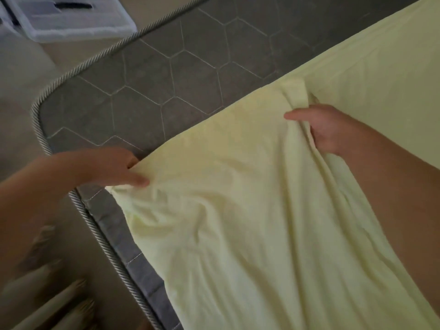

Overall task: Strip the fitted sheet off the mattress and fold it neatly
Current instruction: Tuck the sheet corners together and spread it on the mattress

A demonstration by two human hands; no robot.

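Note:
A pale yellow fitted sheet lies partly pulled back over a grey quilted mattress with a hexagon pattern and rope-like piping. The mattress corner at the left is bare. My left hand pinches the sheet's edge near the mattress's near side. Farther right, my right hand grips a bunched fold of the sheet on top of the mattress. The sheet hangs down over the near side between my arms.
A clear plastic storage box stands on the floor beyond the mattress corner at the top left. Beige floor runs along the left. Blurred pale objects lie at the bottom left.

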